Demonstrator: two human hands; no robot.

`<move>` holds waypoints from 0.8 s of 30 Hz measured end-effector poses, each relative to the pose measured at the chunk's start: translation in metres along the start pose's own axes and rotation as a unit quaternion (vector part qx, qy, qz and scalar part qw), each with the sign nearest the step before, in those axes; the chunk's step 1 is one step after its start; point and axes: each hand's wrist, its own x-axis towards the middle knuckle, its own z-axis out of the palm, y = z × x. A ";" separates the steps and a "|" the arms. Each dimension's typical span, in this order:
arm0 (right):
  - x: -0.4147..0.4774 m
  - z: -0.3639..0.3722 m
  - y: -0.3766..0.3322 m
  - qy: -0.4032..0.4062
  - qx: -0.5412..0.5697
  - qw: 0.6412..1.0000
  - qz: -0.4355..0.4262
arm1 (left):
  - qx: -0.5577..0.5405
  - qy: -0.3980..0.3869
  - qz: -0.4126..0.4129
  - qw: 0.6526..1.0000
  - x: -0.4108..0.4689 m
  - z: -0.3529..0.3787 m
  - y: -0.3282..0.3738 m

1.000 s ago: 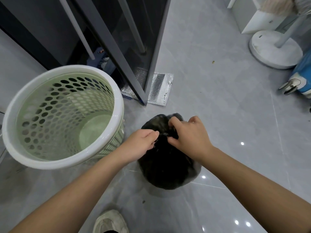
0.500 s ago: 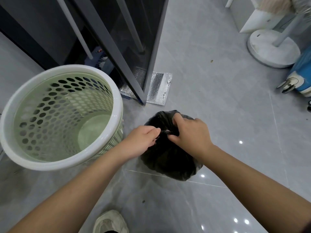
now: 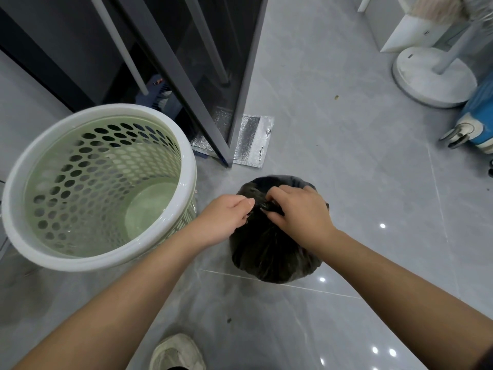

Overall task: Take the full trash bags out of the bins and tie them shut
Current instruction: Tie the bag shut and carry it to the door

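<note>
Grey glossy floor (image 3: pixel 346 161) tiles fill the view, with a dark glass door (image 3: pixel 213 76) frame standing at the upper left and a silver foil pad (image 3: pixel 252 141) lying at its foot. On the floor sits a black bag (image 3: pixel 272 257), full and rounded, just right of the bin (image 3: pixel 186 166) (pale green, perforated, white-rimmed, and with nothing inside). Bag and bin stand close, though whether they touch is hidden by the left forearm.

Both hands meet at the bag's gathered top. The left hand (image 3: pixel 224 220) comes in from the bin side, its fingers (image 3: pixel 246 204) curled and pinching a strand of the black plastic. The right hand (image 3: pixel 301 212) lies over the top of the bag, fingers (image 3: pixel 274 194) bent down and pinching the bunched neck directly opposite the left. The knot itself is covered by the fingers, so how far it is tied cannot be told.

A white shoe (image 3: pixel 176 352) shows at the bottom edge, a round white stand base (image 3: pixel 432 76) at the upper right.
</note>
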 end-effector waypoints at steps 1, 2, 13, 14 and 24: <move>0.001 0.000 0.000 0.003 -0.003 1.000 0.007 | -0.001 0.003 0.000 1.000 0.000 -0.001 0.001; 0.001 0.000 0.001 0.009 -0.012 1.000 0.013 | 0.001 0.006 0.000 1.000 0.000 -0.001 0.002; 0.000 0.004 0.005 -0.010 -0.029 1.000 -0.005 | 0.004 0.002 -0.012 1.000 0.004 0.000 -0.002; 0.000 0.004 0.005 -0.001 -0.048 0.999 -0.004 | 0.003 0.001 -0.011 1.000 0.004 0.000 -0.003; 0.001 0.001 -0.001 0.049 0.048 0.997 -0.021 | -0.011 0.011 0.008 1.000 0.001 -0.005 -0.003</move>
